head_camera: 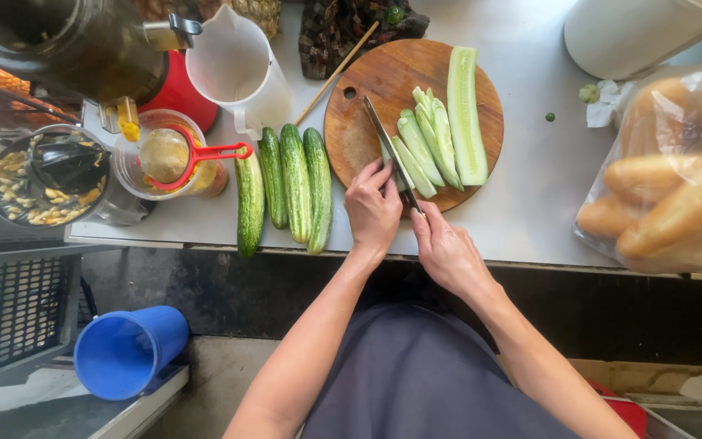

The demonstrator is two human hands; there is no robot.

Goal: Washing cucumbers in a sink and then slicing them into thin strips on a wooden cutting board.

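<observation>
My right hand (446,248) is wrapped tight around the handle of a knife (392,154). The blade points away from me, across the round wooden board (367,81). My left hand (372,207) sits just beside the blade, with its fingers bent down on a cucumber piece (410,165) at the near edge of the board. More long cut pieces (432,130) lie next to it, and one big cucumber half (465,114) lies on the far side of them. Four whole cucumbers (286,183) lie side by side on the surface (530,187), left of the board. A bag of bread rolls (676,179) sits on my right.
</observation>
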